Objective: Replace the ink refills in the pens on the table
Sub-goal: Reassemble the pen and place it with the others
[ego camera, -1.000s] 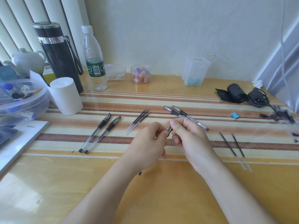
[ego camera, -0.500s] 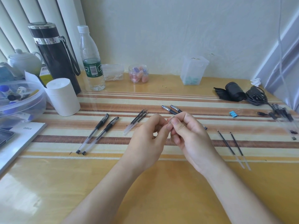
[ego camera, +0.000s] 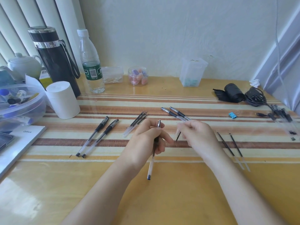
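Spanning the whole view, a glossy yellow table [ego camera: 178, 200] bore a striped mat [ego camera: 211, 101] across its middle. At the far left stood a clear plastic bowl [ego camera: 37, 108], a black flask [ego camera: 55, 62], a water bottle [ego camera: 91, 65] and a white cylinder [ego camera: 62, 99]. Above the mat's near edge, the left hand [ego camera: 144, 142] had its fingers curled round a clear-barrelled pen [ego camera: 151, 166], whose metal tip pointed up and away past the thumb while its dark end hung below the palm, over the table. Just beside it but apart, the right hand [ego camera: 199, 137], blurred, had its fingertips pinched on a thin refill [ego camera: 178, 137] with the dark end pointing down; the blur hid the finer grip. On the mat lay two pens [ego camera: 109, 128] to the left, a bundle of refills [ego camera: 136, 123] beyond the left hand, two more pens [ego camera: 172, 114] behind the right hand, and two loose refills [ego camera: 224, 142] to its right.
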